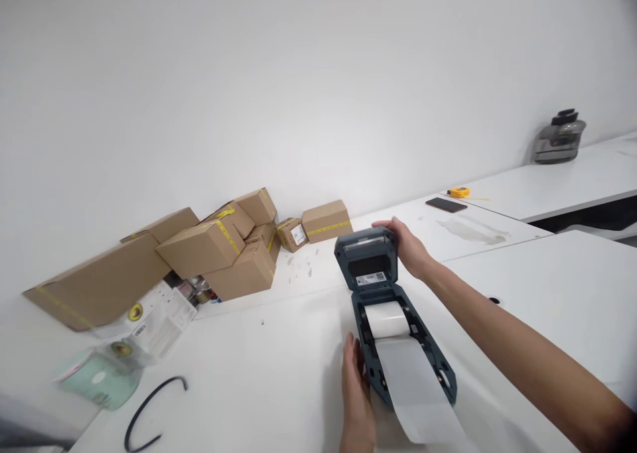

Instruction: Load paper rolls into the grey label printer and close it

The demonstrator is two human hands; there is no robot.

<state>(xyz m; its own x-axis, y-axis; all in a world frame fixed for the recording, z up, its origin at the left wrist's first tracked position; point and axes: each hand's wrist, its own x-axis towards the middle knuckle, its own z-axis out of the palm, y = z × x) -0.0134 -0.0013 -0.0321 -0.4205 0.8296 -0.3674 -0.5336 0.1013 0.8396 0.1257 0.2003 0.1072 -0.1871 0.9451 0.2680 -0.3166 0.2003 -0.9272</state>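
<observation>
A dark blue-grey label printer (371, 353) lies in front of me with its lid (365, 262) raised. Inside sits a white paper roll (387, 319), and a wide strip of paper (418, 390) runs from it over the near end. My right hand (409, 246) grips the lid's upper right corner; some of its fingers are hidden behind the lid. Along the printer's left side is my left hand (357, 403), its fingers stretched out near or against the casing. Whether they reach under the body I cannot tell.
Several cardboard boxes (199, 251) are piled against the wall, left. Nearer lie a mint-green pouch (102, 380) and a dark curved band (137, 413). Farther right are a phone (446, 205), a yellow tape measure (458, 192) and a grey translucent jug (558, 141).
</observation>
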